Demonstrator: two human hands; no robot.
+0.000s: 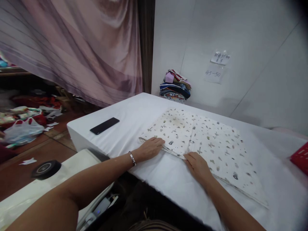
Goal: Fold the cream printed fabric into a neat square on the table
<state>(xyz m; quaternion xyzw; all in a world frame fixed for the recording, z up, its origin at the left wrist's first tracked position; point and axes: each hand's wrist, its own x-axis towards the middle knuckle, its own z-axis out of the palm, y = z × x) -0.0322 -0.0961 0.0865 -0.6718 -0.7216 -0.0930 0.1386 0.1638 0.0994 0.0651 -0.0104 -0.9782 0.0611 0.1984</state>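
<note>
A cream cloth with small printed figures [207, 144] lies spread flat on the white-covered table [168, 176]. My left hand [149, 148], with a bracelet on the wrist, rests on the cloth's near left corner, fingers curled onto the edge. My right hand [197, 166] lies on the near edge of the cloth toward its middle, its fingers pressed down on the hem. Whether either hand pinches the fabric or only presses it is unclear.
A black phone [104, 125] lies on the table's left part. A stack of folded clothes [175, 86] sits at the far edge against the white wall. A red item [300, 157] is at the right edge. Clutter and bags [22, 130] cover the floor left.
</note>
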